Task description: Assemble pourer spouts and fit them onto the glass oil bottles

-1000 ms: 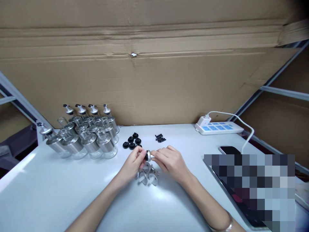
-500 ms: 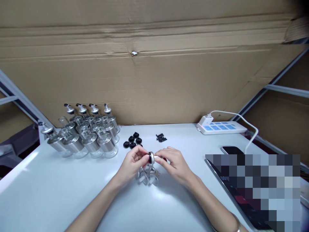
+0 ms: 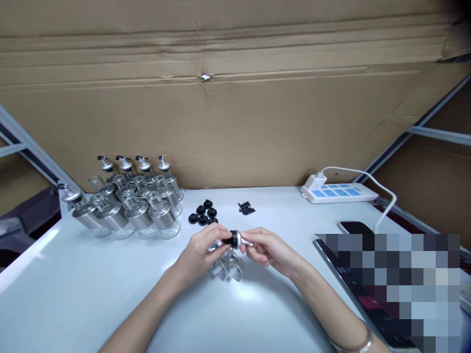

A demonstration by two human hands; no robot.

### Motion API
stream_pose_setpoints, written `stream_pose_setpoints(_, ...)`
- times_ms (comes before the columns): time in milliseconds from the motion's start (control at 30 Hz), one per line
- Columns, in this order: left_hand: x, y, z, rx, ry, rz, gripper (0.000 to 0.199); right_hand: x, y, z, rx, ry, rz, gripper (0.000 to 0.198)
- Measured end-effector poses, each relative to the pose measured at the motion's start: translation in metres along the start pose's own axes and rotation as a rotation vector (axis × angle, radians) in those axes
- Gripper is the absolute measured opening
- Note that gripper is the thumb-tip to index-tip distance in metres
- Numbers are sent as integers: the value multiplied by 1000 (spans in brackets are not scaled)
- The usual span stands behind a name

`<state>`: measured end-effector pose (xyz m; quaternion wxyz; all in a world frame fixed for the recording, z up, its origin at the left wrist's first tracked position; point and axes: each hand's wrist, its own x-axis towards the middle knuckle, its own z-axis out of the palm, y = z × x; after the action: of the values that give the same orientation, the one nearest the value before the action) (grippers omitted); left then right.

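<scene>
A silver bottle pourer spout with a black stopper (image 3: 237, 239) is held sideways between both hands, above the table. My left hand (image 3: 202, 249) has its fingers closed around the black stopper end. On the opposite side, my right hand (image 3: 270, 251) pinches the narrow silver spout. Beneath the hands lie several silver pourer caps (image 3: 234, 271), partly hidden by the left fingers. Just beyond are several black stoppers (image 3: 202, 219) in a cluster, with a small pile of thin black pieces (image 3: 248, 210) to their right.
Glass bottles with steel bands (image 3: 140, 219) stand in rows at the left, several topped with pourers. A white power strip (image 3: 340, 192) with a charger and cable lies at the back right. A phone (image 3: 355, 228) and a partly pixelated tablet (image 3: 353, 284) lie at the right.
The pourer has shifted slightly right, and more of its black stopper and silver spout shows. My left hand has turned over the stopper end; my right fingers have changed their hold on the spout.
</scene>
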<state>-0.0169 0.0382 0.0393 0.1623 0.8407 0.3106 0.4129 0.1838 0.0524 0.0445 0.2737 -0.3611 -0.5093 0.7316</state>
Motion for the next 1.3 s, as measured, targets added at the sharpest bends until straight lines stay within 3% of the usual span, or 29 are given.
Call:
stream_pose_setpoints(133, 0, 0, -2, 355, 126, 373, 18, 3, 4, -4, 115, -79, 75, 34)
stream_pose_setpoints(233, 1, 0, -3, 426, 142, 433, 17, 3, 5, -3, 141, -95, 96, 36)
stream_pose_setpoints(433, 1, -4, -4, 422, 118, 312, 16, -1, -2, 4, -80, -32, -102, 39)
stream_pose_setpoints(600, -1, -14, -11, 395, 214, 145, 16, -8, -10, -1, -241, 133, -246, 40)
stream_pose_setpoints(900, -3, -35, -19, 400, 216, -96, 26, -6, -9, -2, -295, 232, -290, 41)
stream_pose_setpoints(1067, 7, -46, -20, 383, 121, -143, 25, -7, -12, -2, -279, 287, -304, 41)
stream_pose_setpoints(1300, 41, -62, 0, 439, -195, -194, 18, -5, -11, -4, -223, 369, -299, 42)
